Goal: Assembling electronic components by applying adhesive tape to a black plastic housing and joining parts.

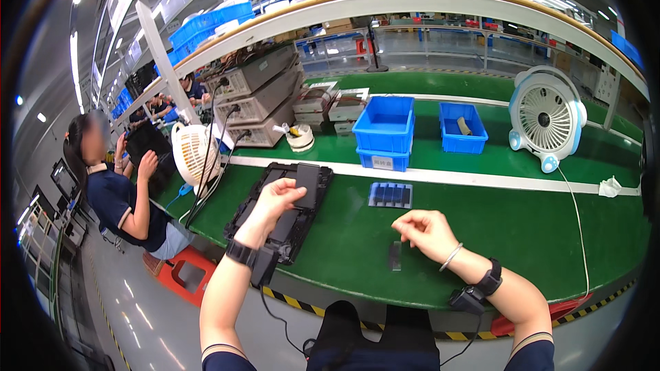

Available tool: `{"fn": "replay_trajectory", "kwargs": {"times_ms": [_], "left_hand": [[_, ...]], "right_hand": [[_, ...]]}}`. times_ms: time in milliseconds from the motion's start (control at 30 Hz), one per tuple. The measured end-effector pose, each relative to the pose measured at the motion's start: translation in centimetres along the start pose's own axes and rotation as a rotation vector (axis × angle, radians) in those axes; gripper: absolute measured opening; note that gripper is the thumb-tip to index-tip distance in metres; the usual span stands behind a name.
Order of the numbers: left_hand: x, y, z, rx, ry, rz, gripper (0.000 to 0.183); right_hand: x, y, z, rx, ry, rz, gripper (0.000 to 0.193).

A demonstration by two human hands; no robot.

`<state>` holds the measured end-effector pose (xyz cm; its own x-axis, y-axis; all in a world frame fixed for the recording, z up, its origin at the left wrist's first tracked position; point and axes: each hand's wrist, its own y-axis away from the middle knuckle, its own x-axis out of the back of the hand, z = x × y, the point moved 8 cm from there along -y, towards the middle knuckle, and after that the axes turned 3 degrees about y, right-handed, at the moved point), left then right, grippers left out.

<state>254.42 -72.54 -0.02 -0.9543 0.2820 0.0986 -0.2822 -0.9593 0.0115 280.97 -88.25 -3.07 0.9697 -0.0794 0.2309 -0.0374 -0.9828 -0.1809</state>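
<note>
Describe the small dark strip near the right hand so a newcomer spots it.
On the green table, find the right hand. Below its fingertips in the picture lies a narrow dark strip. Unlike the dark pieces grouped in the pale blue tray beyond, it lies alone.

Beside my left grip (277,196), a flat black rectangle (309,184) shows at a black tray's (307,225) far end; near my right grip (429,235), a narrow dark strip (394,257) lies on the green tabletop (350,254).
</note>
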Motion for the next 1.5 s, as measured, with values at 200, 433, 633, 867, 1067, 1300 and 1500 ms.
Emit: {"fn": "replay_trajectory", "kwargs": {"times_ms": [200,433,633,867,1067,1300,1500], "left_hand": [[-7.4,10.8,-2.0,-0.117,0.064,-0.255,0.014],[-9.1,12.4,-2.5,-0.281,-0.212,-0.208,0.020],[-9.5,13.5,2.3,-0.564,-0.337,-0.065,0.025],[-9.7,13.7,3.1,-0.594,-0.324,-0.054,0.010],[-9.7,13.3,2.9,-0.558,-0.358,-0.051,0.007],[-9.8,12.8,2.9,-0.617,-0.372,-0.031,0.007],[-9.4,11.7,1.2,-0.441,-0.293,-0.112,0.008]], "right_hand": [[-3.4,-0.9,-3.8,0.050,-0.111,-0.179,0.028],[-7.1,-0.5,-2.5,0.094,-0.124,-0.236,0.017],[-7.0,0.6,-3.4,0.122,-0.079,-0.109,0.015],[-6.6,1.5,-2.8,0.101,-0.001,-0.067,0.012],[-6.4,2.6,-4.7,0.382,0.196,0.100,0.014],[-6.4,2.9,-5.4,0.510,0.300,0.197,0.010],[-6.2,1.6,-5.0,0.475,0.223,0.043,0.014]]}}
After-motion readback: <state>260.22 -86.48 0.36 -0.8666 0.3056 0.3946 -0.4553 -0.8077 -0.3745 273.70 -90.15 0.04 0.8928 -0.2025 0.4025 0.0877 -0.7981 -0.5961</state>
